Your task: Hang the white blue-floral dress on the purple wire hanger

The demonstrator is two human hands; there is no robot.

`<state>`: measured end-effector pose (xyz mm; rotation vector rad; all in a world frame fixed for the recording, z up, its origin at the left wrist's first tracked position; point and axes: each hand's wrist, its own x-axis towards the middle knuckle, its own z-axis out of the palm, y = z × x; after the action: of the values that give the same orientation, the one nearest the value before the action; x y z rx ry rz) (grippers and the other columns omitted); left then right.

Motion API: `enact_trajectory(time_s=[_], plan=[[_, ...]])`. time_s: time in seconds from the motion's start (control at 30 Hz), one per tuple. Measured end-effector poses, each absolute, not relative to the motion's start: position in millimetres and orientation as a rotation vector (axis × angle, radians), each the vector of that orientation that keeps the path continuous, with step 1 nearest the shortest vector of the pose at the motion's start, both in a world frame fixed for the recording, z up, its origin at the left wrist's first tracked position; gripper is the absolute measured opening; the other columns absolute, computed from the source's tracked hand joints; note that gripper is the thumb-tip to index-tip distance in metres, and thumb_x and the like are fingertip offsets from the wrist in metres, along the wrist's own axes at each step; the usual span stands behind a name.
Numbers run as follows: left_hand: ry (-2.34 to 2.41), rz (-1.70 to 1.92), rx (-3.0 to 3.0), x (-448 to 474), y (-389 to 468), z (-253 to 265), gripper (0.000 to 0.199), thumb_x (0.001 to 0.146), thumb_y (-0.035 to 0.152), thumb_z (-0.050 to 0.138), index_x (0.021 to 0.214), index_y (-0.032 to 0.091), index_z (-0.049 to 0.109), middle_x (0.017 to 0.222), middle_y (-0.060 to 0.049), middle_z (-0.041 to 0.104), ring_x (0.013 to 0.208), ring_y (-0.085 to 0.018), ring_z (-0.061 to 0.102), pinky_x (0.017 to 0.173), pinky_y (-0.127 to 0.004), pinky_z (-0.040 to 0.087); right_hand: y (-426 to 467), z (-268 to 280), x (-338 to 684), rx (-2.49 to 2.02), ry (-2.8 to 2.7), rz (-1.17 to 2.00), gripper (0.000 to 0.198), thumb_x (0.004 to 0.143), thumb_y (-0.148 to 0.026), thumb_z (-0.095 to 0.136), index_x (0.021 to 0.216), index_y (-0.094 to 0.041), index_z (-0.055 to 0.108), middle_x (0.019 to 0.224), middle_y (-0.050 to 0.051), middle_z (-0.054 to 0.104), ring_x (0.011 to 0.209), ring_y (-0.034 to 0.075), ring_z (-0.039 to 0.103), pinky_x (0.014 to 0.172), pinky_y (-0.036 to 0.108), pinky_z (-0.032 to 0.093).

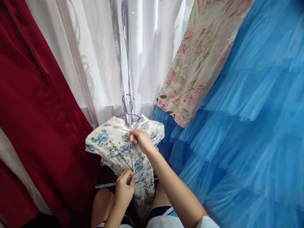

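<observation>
A white dress [115,134] with blue flowers and short sleeves hangs on a thin purple wire hanger [125,109]. A straight seam or opening runs down the middle of its bodice, and the skirt drops between the person's knees. Low on this line, my left hand [125,183] pinches the fabric between thumb and fingers. My right hand [141,139] is just below the neckline, at the upper end of the line, with its fingers bent together. Whatever may be between those fingertips is too small to make out.
Grey and white ribbons [124,57] hang down to the hanger before white curtains [99,47]. A red drape [47,110] fills the left. On the right are a beige garment with pink flowers [190,72] and a tiered blue tulle skirt [249,133].
</observation>
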<state>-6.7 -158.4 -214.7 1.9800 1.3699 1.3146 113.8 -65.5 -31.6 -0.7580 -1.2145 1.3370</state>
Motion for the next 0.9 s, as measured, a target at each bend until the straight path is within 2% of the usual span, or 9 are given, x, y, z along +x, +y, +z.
enact_trajectory(time_s=[0.1,0.2,0.27,0.37,0.43,0.53,0.6,0.77,0.9], plan=[[1.407,1.233,2.026,-11,-161,-215,0.018,0.091,0.021,0.051,0.073,0.019,0.051,0.073,-0.002,0.056,0.067,-0.016,0.058,0.065,-0.025,0.045,-45,-3,100,-0.705,-1.127,1.294,0.022,0.078,-0.03,0.055,0.067,-0.013,0.066,0.046,-0.002,0.056,0.034,0.006,0.032,0.039,0.023,0.019],[1.366,1.209,2.063,-19,-156,-197,0.012,0.089,0.022,0.055,0.078,0.019,0.058,0.076,-0.002,0.062,0.072,-0.017,0.062,0.068,-0.026,0.048,-51,-9,95,-0.701,-1.203,1.244,0.024,0.082,-0.034,0.055,0.074,-0.015,0.066,0.045,-0.003,0.056,0.034,0.008,0.035,0.039,0.023,0.022],[1.328,1.338,2.066,-29,-148,-166,0.007,0.09,0.024,0.057,0.092,0.02,0.063,0.081,-0.003,0.065,0.078,-0.018,0.064,0.074,-0.028,0.05,-60,-20,99,-0.722,-1.292,1.174,0.027,0.084,-0.039,0.054,0.078,-0.016,0.066,0.045,-0.003,0.055,0.035,0.009,0.037,0.04,0.023,0.025],[1.333,1.662,2.042,-42,-126,-97,0.028,0.094,0.027,0.054,0.121,0.022,0.061,0.089,-0.003,0.066,0.083,-0.017,0.063,0.081,-0.029,0.049,-73,-27,108,-0.762,-1.419,1.066,0.03,0.088,-0.042,0.053,0.078,-0.016,0.066,0.047,-0.003,0.055,0.038,0.01,0.04,0.043,0.023,0.029],[1.28,1.68,2.163,-46,-108,-52,0.034,0.096,0.027,0.05,0.129,0.023,0.058,0.097,-0.004,0.066,0.085,-0.016,0.062,0.082,-0.029,0.049,-78,-24,112,-0.763,-1.514,0.977,0.03,0.089,-0.04,0.052,0.078,-0.017,0.066,0.049,-0.003,0.056,0.042,0.011,0.043,0.046,0.024,0.032],[1.199,1.584,2.414,-38,-85,-8,0.02,0.096,0.025,0.05,0.105,0.021,0.067,0.095,-0.004,0.067,0.088,-0.017,0.062,0.082,-0.028,0.046,-75,-20,112,-0.746,-1.595,0.876,0.027,0.092,-0.036,0.05,0.077,-0.018,0.064,0.05,-0.003,0.055,0.045,0.012,0.045,0.05,0.024,0.035],[1.182,1.577,2.51,-31,-79,4,0.017,0.096,0.023,0.05,0.092,0.019,0.066,0.09,-0.003,0.067,0.087,-0.017,0.062,0.081,-0.028,0.045,-67,-27,110,-0.78,-1.575,0.859,0.027,0.091,-0.035,0.049,0.075,-0.018,0.063,0.048,-0.004,0.052,0.046,0.012,0.045,0.051,0.025,0.035],[1.383,1.946,2.264,-58,-65,15,0.019,0.094,0.029,0.052,0.095,0.016,0.066,0.09,-0.003,0.068,0.088,-0.017,0.063,0.082,-0.027,0.046,-49,-63,108,-0.917,-1.525,0.957,0.029,0.088,-0.034,0.051,0.066,-0.018,0.061,0.046,-0.004,0.047,0.044,0.012,0.041,0.049,0.025,0.03],[1.485,2.246,1.546,-126,-26,-6,0.026,0.088,0.035,0.058,0.099,0.013,0.066,0.093,-0.004,0.067,0.087,-0.016,0.061,0.082,-0.026,0.048,-66,-77,108,-0.893,-1.508,1.059,0.028,0.087,-0.034,0.051,0.065,-0.019,0.061,0.046,-0.004,0.048,0.043,0.011,0.04,0.047,0.024,0.03]])
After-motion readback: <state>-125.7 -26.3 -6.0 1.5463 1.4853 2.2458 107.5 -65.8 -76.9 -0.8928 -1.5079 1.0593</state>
